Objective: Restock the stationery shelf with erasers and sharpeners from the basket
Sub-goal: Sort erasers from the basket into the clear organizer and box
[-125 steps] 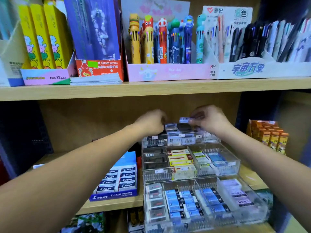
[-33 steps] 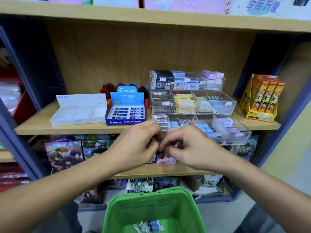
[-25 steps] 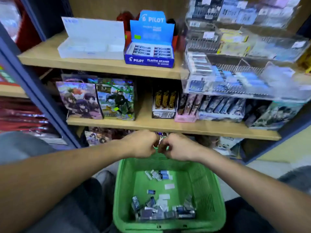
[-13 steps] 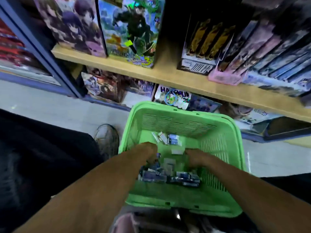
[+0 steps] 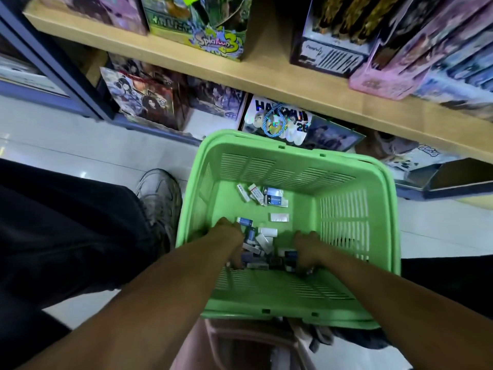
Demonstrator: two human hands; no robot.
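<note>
A green plastic basket point(image 5: 293, 149) sits below me, in front of the shelf. Small packed erasers and sharpeners point(image 5: 262, 244) lie heaped against its near wall. A few more packs point(image 5: 274, 200) and a white eraser point(image 5: 279, 217) lie further back on the basket floor. Both my hands are down in the heap. My left hand point(image 5: 230, 241) curls its fingers into the heap's left side, next to a blue pack point(image 5: 245, 222). My right hand point(image 5: 306, 249) curls round dark packs at the right side. The fingertips are buried among the packs.
A wooden shelf board point(image 5: 293, 84) with boxed goods runs across the top, and picture packs stand beneath it at floor level. My dark trouser leg and grey shoe point(image 5: 160, 198) are left of the basket. A pink object point(image 5: 240, 343) sits under the basket's near edge.
My view dropped from the eraser trays down to the basket. Both hands went from the shelf into the basket, and since half a second ago their fingers have dug deeper into the heap.
</note>
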